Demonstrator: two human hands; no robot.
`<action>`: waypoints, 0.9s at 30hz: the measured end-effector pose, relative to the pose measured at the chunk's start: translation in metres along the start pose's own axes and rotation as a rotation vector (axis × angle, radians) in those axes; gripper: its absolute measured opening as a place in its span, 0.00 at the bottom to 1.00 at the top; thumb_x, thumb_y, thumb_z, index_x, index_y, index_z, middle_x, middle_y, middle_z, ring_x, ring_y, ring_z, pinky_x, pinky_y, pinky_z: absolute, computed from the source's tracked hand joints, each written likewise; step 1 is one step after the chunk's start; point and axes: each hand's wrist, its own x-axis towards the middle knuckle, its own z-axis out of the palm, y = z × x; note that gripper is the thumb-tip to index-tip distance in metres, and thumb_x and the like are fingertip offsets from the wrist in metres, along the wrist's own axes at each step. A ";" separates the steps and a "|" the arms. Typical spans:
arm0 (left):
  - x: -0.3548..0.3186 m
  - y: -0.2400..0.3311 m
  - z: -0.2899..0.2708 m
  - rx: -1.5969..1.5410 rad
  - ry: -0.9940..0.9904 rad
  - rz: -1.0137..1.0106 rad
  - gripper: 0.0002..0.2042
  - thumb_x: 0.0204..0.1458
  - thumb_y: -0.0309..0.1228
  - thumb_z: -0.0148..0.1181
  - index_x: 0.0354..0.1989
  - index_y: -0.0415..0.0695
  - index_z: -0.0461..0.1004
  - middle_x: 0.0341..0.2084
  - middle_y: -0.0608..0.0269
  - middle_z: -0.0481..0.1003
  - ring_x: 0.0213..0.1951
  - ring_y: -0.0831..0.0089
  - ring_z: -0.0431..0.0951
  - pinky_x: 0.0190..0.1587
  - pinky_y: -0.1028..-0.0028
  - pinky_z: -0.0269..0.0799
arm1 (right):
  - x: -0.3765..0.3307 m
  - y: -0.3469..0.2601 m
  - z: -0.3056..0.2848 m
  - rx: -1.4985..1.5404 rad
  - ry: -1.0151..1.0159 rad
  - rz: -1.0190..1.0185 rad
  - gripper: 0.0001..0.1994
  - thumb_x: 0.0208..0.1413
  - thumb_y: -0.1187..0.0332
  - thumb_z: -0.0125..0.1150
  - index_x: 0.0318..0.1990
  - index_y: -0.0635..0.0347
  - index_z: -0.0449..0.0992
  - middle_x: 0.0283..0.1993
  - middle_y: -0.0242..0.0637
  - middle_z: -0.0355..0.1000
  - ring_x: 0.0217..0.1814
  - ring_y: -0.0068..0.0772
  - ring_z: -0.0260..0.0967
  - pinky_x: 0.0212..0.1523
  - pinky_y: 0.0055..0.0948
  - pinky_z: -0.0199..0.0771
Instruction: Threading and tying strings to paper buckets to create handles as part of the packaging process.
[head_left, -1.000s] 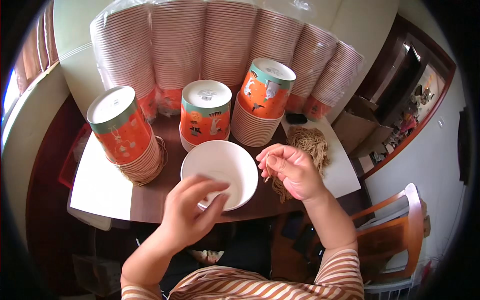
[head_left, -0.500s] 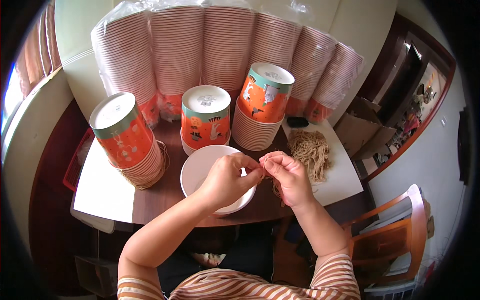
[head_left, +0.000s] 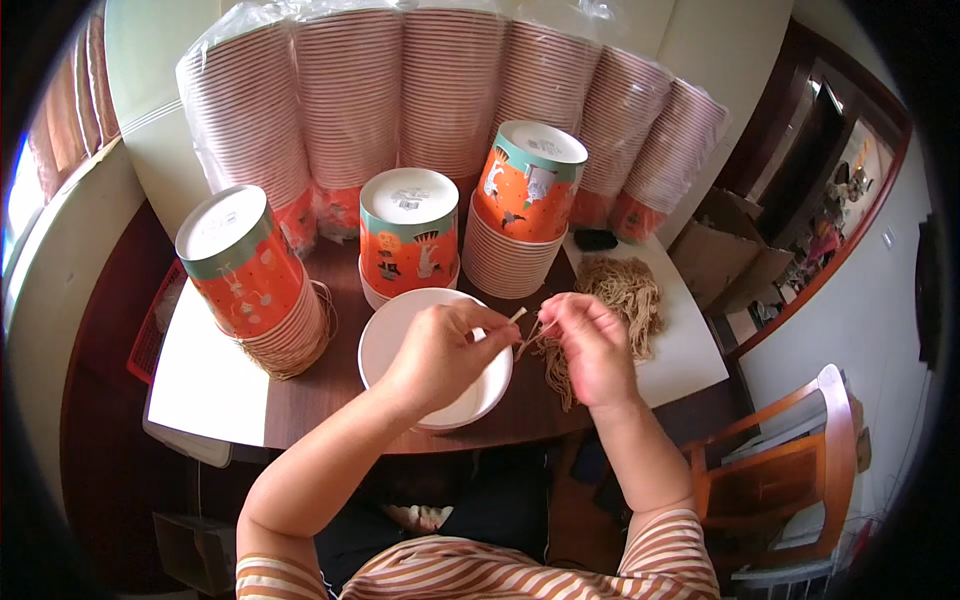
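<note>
My left hand (head_left: 440, 355) is closed in a pinch, with a short pale stub (head_left: 518, 314) poking out past its fingertips. Close by on the right, my right hand (head_left: 595, 345) pinches a thin strand of tan twine (head_left: 531, 336) that hangs in the gap between the hands. Whether the strand joins the stub is too small to tell. Under my left hand stands a white paper bucket (head_left: 378, 335), its mouth facing up. A heap of loose tan twine (head_left: 622, 290) lies beside my right hand, some strands trailing below it.
Upside-down stacks of orange and green paper buckets stand at the left (head_left: 255, 280), centre (head_left: 410, 235) and right (head_left: 535, 195); twine loops the left one's base. Tall plastic-wrapped stacks (head_left: 450, 95) line the back. A small black object (head_left: 596, 240) and a wooden chair (head_left: 790, 475) are at right.
My hands have drawn slightly apart, the right one shifting rightward. The pale stub and the strand between the hands now show more plainly.
</note>
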 end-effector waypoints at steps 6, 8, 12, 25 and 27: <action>0.009 0.012 -0.052 -0.386 0.432 -0.052 0.07 0.55 0.27 0.59 0.36 0.35 0.78 0.26 0.67 0.78 0.29 0.84 0.73 0.33 0.83 0.69 | 0.041 -0.032 -0.093 0.286 0.335 -0.258 0.07 0.62 0.64 0.53 0.37 0.55 0.71 0.33 0.37 0.74 0.18 0.13 0.55 0.18 0.18 0.52; 0.012 0.009 -0.071 -0.420 0.552 0.037 0.09 0.54 0.30 0.61 0.37 0.37 0.78 0.25 0.71 0.76 0.25 0.89 0.67 0.27 0.86 0.61 | 0.056 -0.040 -0.129 0.168 0.540 -0.406 0.07 0.61 0.64 0.53 0.38 0.57 0.71 0.31 0.36 0.73 0.14 0.14 0.51 0.16 0.18 0.49; 0.008 0.013 -0.092 -0.456 0.625 0.127 0.09 0.55 0.31 0.61 0.37 0.39 0.78 0.27 0.69 0.78 0.26 0.86 0.69 0.31 0.84 0.65 | 0.066 -0.041 -0.191 0.102 0.788 -0.464 0.07 0.60 0.66 0.55 0.40 0.58 0.70 0.30 0.36 0.73 0.15 0.16 0.54 0.16 0.18 0.52; 0.002 0.015 -0.088 -0.608 0.595 0.254 0.08 0.56 0.31 0.59 0.38 0.39 0.77 0.29 0.65 0.79 0.29 0.83 0.75 0.32 0.83 0.66 | 0.032 0.037 -0.111 -0.509 0.166 -0.502 0.06 0.64 0.69 0.48 0.38 0.62 0.68 0.30 0.35 0.71 0.29 0.23 0.70 0.30 0.24 0.73; -0.005 0.020 -0.085 -0.576 0.580 0.235 0.08 0.56 0.30 0.59 0.40 0.39 0.77 0.29 0.63 0.79 0.28 0.82 0.76 0.31 0.83 0.67 | 0.008 0.065 -0.091 -1.091 -0.056 -0.399 0.04 0.58 0.75 0.50 0.38 0.61 0.71 0.33 0.38 0.72 0.35 0.31 0.73 0.40 0.30 0.75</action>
